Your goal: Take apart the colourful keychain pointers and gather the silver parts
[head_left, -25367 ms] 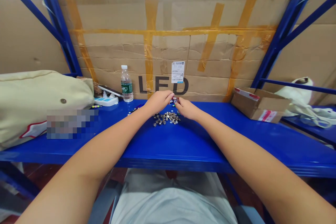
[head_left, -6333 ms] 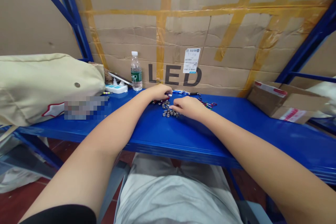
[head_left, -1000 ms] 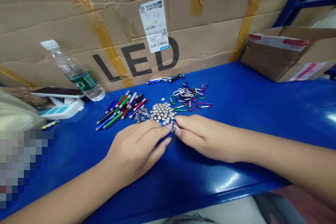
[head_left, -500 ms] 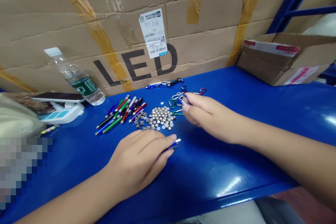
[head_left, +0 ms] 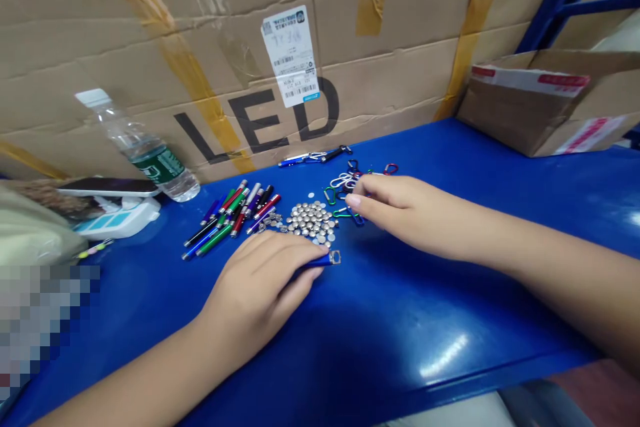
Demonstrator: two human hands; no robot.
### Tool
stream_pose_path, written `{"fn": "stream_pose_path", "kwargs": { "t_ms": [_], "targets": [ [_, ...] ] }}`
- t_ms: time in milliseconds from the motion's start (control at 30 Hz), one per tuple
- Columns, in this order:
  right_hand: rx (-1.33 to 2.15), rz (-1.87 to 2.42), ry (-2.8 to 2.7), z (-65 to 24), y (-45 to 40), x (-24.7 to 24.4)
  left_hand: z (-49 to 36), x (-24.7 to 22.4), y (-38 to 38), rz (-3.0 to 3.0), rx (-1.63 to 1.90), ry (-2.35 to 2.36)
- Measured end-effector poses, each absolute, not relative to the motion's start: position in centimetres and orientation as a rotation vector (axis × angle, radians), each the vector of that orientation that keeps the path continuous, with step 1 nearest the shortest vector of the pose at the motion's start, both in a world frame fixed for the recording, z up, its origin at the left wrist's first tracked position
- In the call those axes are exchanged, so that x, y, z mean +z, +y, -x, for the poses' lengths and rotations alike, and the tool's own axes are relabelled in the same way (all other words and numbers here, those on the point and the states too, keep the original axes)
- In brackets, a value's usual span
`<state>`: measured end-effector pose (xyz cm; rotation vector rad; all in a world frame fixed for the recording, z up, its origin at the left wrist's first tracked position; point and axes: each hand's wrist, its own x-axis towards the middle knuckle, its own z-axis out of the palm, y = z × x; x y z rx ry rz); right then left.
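My left hand [head_left: 273,280] is closed around a blue penlight [head_left: 320,259], a slim tube whose silvery end with a small square metal piece points right. Most of the tube is hidden by the fingers. My right hand [head_left: 390,207] hovers at the carabiners [head_left: 344,180], its thumb and index finger apart. Just below the thumb tip lies a blue carabiner [head_left: 357,218], beside a green carabiner [head_left: 343,213]. Between the hands and farther back is a heap of button cells [head_left: 310,219]. Left of it lies a pile of coloured penlights [head_left: 233,213].
At the back left a water bottle [head_left: 145,153] leans against a large cardboard box [head_left: 400,80]. A phone [head_left: 107,187] rests over a white power strip [head_left: 120,217]. More penlights with clips [head_left: 315,157] lie near the box. An open carton [head_left: 525,107] stands at the right.
My right hand has let go of the blue carabiner, which now lies below its fingertips. My left hand has moved slightly up and left, and the penlight's end is turned more towards view.
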<state>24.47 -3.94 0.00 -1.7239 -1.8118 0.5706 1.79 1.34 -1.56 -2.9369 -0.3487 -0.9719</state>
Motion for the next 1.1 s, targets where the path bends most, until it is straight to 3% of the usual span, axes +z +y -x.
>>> {"fn": "stream_pose_path", "kwargs": {
  "t_ms": [133,233,667,1100],
  "targets": [
    [1.111,1.410,-1.755,-22.1,-5.2,-0.5,-1.4,-1.7,1.7,2.916,-0.962,-0.323],
    [1.281,1.328,-1.711,-21.0,-5.7,-1.0,-1.3,-1.8,1.8,2.897,-0.950,-0.277],
    [0.933,1.352,-1.863,-21.0,-5.6,-0.7,-1.6,-0.6,0.8,2.873,-0.878,-0.364],
    [1.351,1.153,-1.575,-20.7,-5.6,-2.6,-2.1,-0.1,0.0,3.077,-0.850,-0.589]
  ]
}}
